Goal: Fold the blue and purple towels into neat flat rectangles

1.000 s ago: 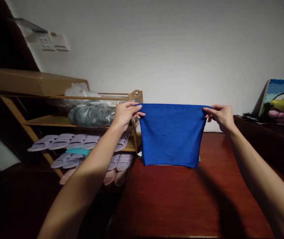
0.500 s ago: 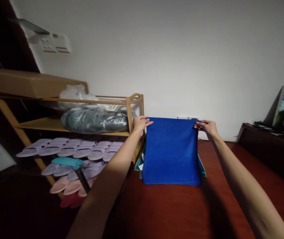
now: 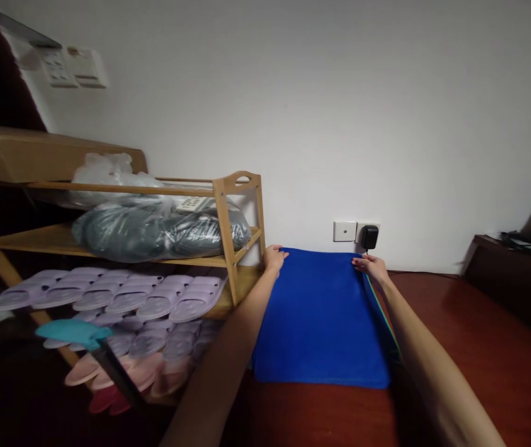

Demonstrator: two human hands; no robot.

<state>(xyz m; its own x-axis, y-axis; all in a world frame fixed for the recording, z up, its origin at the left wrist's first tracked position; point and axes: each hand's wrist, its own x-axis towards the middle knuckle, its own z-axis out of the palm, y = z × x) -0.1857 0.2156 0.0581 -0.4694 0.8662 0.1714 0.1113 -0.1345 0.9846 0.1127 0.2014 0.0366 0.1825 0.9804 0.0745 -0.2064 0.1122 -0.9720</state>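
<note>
A blue cloth (image 3: pixel 321 316) spreads over the red-brown wooden surface, its far edge near the wall. At its far left corner, my left hand (image 3: pixel 275 259) pinches the fabric between thumb and fingers. My right hand (image 3: pixel 371 267) grips the far right corner in the same way. Under the cloth's right side a green and orange edge (image 3: pixel 386 320) of another item peeks out; the rest of it is hidden. The blue cloth's near edge lies toward me, roughly straight.
Left stands a wooden rack (image 3: pixel 228 236) holding a plastic-wrapped bundle (image 3: pixel 154 226), a cardboard box (image 3: pixel 56 155) and rows of lilac slippers (image 3: pixel 154 292). A teal-topped handle (image 3: pixel 74 332) rises before it. A black plug (image 3: pixel 369 237) sits in the wall socket. A dark ledge (image 3: pixel 512 267) is at right.
Both hands have lowered the cloth's far edge, so it lies flatter and the wall sockets show. The view has shifted slightly right.
</note>
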